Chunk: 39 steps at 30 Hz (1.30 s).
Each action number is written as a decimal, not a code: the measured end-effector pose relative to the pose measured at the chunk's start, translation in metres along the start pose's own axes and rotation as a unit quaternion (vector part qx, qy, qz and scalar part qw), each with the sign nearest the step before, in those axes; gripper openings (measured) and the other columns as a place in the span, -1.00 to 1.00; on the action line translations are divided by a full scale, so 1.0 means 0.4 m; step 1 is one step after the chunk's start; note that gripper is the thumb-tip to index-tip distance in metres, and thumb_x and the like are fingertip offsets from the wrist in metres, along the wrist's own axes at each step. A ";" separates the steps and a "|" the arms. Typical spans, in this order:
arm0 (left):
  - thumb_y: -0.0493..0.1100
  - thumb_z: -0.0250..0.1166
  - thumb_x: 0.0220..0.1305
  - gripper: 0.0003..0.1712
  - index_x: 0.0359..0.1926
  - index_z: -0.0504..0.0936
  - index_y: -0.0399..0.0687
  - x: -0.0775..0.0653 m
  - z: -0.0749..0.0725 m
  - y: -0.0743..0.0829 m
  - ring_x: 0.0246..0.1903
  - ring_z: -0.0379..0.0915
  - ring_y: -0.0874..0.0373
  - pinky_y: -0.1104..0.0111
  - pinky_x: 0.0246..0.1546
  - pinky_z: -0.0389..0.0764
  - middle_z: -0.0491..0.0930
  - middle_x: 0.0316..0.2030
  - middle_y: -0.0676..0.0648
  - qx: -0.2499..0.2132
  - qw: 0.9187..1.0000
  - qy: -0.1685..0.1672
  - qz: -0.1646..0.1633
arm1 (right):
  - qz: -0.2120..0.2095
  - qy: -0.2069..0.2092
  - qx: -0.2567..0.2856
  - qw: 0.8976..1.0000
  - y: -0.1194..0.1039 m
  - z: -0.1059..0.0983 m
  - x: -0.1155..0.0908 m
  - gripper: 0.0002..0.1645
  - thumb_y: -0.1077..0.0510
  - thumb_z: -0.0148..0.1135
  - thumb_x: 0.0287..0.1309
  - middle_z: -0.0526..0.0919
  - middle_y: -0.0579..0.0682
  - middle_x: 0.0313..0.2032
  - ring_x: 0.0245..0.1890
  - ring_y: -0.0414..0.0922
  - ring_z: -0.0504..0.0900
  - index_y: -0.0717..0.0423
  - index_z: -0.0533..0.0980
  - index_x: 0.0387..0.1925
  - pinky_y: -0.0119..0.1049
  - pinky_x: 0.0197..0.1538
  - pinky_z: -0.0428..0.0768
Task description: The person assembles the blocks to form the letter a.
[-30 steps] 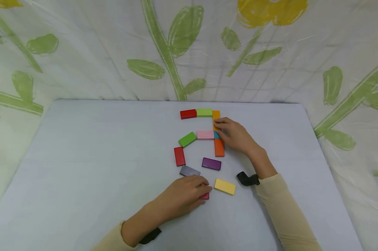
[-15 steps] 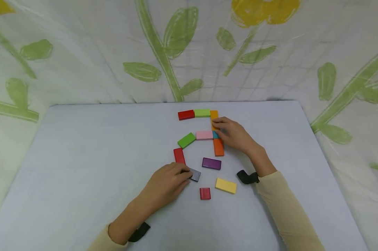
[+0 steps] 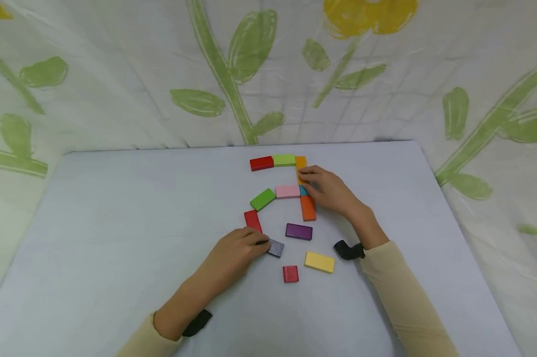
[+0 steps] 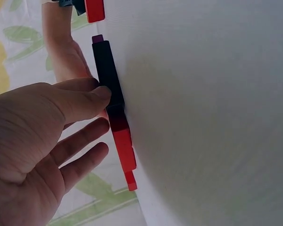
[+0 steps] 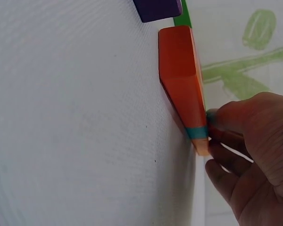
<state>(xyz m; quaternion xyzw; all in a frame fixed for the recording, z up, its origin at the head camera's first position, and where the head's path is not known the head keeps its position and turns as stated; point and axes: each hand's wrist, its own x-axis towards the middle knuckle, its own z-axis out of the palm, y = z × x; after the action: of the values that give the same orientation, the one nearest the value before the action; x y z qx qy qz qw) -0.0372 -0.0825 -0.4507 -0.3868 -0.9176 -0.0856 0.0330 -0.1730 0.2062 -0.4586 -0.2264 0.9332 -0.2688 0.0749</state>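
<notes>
In the head view, my left hand [image 3: 233,255] grips the grey block [image 3: 275,248], its near end hidden under the fingers. The left wrist view shows the thumb pressed on the side of this dark-looking block [image 4: 106,66]. A red block [image 3: 252,220] lies right at its upper left end. My right hand [image 3: 333,191] rests its fingertips on an orange-yellow block [image 3: 300,162], with the thumb at the small blue block [image 3: 303,190]. In the right wrist view its fingers are loosely bent beside the blue block [image 5: 197,132] and the orange block [image 5: 179,52].
A dark red block [image 3: 261,163], a lime block [image 3: 284,160], a pink block [image 3: 288,192] and a green block [image 3: 262,199] form a bent line. Purple [image 3: 299,231], yellow [image 3: 319,262] and small red [image 3: 291,273] blocks lie apart on the white table [image 3: 139,238].
My left hand has left the small red block and moved up and left to the grey block, which now sits slightly turned. My right hand stays by the orange-yellow and blue blocks.
</notes>
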 end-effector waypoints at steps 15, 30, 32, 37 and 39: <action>0.02 0.51 0.32 -0.49 0.26 0.74 0.05 -0.025 -0.005 0.030 0.36 0.58 -0.03 0.09 0.40 0.59 0.65 0.32 -0.10 -0.008 0.997 -0.043 -0.056 | -0.011 0.010 0.009 1.000 0.003 0.009 0.002 -0.49 0.23 0.21 0.50 0.55 0.19 0.40 0.45 0.16 0.52 0.24 0.50 0.41 0.11 0.52 0.48; 0.02 0.46 0.38 -0.46 0.31 0.68 -0.02 -0.030 -0.011 0.044 0.39 0.55 0.01 0.14 0.42 0.58 0.62 0.35 -0.09 -0.016 0.996 -0.057 -0.066 | -0.013 0.007 0.008 1.000 -0.012 0.002 0.001 -0.49 0.25 0.19 0.50 0.54 0.22 0.41 0.45 0.18 0.51 0.28 0.50 0.40 0.12 0.52 0.48; -0.01 0.48 0.37 -0.47 0.30 0.69 -0.03 -0.024 -0.011 0.052 0.33 0.59 0.04 0.19 0.36 0.64 0.66 0.30 -0.06 -0.009 0.997 -0.047 -0.055 | -0.013 0.007 0.009 1.000 -0.013 0.001 0.001 -0.49 0.24 0.20 0.50 0.55 0.22 0.40 0.45 0.18 0.51 0.28 0.51 0.39 0.12 0.51 0.48; -0.13 0.55 0.28 -0.52 0.22 0.73 -0.03 0.003 -0.006 0.075 0.16 0.63 0.11 0.35 0.15 0.75 0.70 0.14 -0.02 0.034 0.999 -0.033 -0.028 | -0.004 0.010 0.013 1.000 -0.008 0.002 -0.002 -0.50 0.25 0.20 0.50 0.54 0.21 0.41 0.47 0.19 0.49 0.28 0.52 0.38 0.14 0.53 0.45; -0.14 0.58 0.24 -0.51 0.20 0.75 0.00 0.011 -0.005 0.079 0.12 0.62 0.13 0.40 0.09 0.75 0.70 0.11 -0.01 0.051 0.998 -0.033 -0.023 | -0.001 0.008 0.015 1.000 -0.007 0.002 -0.004 -0.50 0.25 0.20 0.50 0.54 0.22 0.42 0.48 0.20 0.48 0.28 0.51 0.39 0.14 0.54 0.44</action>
<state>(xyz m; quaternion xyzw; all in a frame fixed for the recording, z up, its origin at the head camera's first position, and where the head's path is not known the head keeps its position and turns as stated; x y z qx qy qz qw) -0.0177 -0.0581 -0.4441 -0.3662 -0.9299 -0.0270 0.0204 -0.1705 0.2045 -0.4578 -0.2237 0.9296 -0.2841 0.0708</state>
